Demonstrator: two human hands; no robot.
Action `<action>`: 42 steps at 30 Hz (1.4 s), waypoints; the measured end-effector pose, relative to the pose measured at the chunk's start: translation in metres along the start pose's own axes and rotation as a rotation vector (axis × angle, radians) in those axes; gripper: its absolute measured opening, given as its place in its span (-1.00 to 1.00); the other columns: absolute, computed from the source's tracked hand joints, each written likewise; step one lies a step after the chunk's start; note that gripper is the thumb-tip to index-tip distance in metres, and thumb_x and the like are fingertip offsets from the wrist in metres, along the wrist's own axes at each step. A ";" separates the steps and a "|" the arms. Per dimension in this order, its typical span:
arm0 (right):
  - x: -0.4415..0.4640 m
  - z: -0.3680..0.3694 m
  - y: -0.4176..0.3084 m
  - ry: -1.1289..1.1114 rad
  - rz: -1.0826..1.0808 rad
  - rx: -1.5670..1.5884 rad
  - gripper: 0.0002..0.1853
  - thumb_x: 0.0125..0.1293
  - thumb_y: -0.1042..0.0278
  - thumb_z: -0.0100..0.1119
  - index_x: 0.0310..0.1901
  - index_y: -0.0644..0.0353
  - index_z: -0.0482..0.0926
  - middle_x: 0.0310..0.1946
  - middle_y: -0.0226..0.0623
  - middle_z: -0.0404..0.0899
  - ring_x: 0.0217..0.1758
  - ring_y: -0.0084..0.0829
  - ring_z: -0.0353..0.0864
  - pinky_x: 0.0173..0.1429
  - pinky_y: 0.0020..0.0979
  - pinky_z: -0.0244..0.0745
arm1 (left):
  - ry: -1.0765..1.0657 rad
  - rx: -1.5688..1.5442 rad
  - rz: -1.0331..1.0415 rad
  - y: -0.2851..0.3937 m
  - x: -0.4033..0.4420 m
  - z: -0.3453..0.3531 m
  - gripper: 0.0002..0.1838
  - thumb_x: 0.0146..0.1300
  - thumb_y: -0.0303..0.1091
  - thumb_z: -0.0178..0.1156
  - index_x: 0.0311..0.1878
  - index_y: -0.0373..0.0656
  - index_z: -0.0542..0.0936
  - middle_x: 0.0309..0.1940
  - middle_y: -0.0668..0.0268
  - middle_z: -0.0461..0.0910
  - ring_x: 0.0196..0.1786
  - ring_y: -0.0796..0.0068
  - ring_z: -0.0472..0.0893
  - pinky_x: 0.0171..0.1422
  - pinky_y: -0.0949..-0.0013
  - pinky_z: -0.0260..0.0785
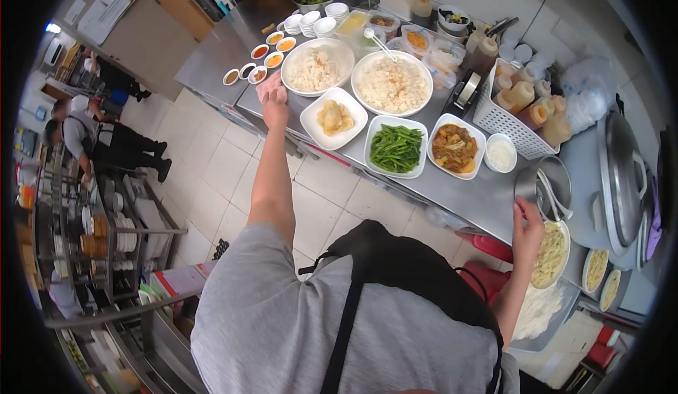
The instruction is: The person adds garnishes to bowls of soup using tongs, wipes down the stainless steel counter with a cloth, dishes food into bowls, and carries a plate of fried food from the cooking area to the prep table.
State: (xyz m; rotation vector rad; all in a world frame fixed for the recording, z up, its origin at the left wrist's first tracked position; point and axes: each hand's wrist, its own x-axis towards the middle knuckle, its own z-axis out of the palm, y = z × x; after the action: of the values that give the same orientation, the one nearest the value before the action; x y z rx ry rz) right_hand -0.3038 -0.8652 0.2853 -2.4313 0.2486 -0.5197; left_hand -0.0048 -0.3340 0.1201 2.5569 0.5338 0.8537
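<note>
My left hand is closed on a pink cloth at the edge of the steel counter. Just beside the cloth lie small sauce dishes and a large white bowl of rice. My right hand hangs at the counter's right side with its fingers loosely bent and apart, seemingly around nothing. Its fingertips are close to a steel container and a steel bowl with ladles; whether they touch is unclear. Below that hand is a bowl of pale shredded food.
Along the counter's front stand plates of dumplings, green vegetables and stew, plus a second rice bowl. A white basket of bottles is behind. A large metal lid leans right. Co-workers stand far left.
</note>
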 end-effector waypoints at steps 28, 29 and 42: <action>-0.173 -0.126 0.062 0.493 0.521 0.987 -0.79 0.09 0.50 0.07 -0.19 0.27 0.47 -0.27 -0.35 0.51 -0.21 -0.56 0.48 -0.13 -0.54 0.40 | -2.006 -1.124 0.686 0.370 -0.315 -0.149 -0.75 0.13 -0.49 0.12 -0.08 -0.25 0.49 -0.11 0.22 0.48 -0.14 0.46 0.53 -0.12 0.48 0.40; -0.196 -0.140 0.099 0.613 0.536 1.118 -0.76 0.09 0.52 0.06 -0.15 0.27 0.45 -0.26 -0.30 0.51 -0.19 -0.53 0.49 -0.14 -0.54 0.40 | -2.154 -0.977 0.626 0.374 -0.344 -0.127 -0.73 0.16 -0.45 0.11 -0.05 -0.25 0.47 -0.09 0.22 0.47 -0.12 0.46 0.53 -0.11 0.47 0.41; -0.116 -0.171 0.391 0.365 0.481 0.149 -0.63 0.12 0.54 -0.02 -0.01 0.03 0.51 -0.21 -0.31 0.57 -0.28 -0.56 0.54 -0.25 -0.54 0.46 | -2.263 -0.880 -0.646 0.456 -0.538 -0.061 -0.57 0.16 -0.44 0.00 0.10 -0.30 0.22 0.01 0.00 0.35 0.04 0.10 0.44 0.13 0.09 0.36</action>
State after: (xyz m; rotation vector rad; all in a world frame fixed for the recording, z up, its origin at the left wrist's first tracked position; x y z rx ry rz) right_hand -0.5002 -1.2295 0.1311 -2.0204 0.8885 -0.7236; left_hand -0.3383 -0.9583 0.1210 0.9995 0.0299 -1.5556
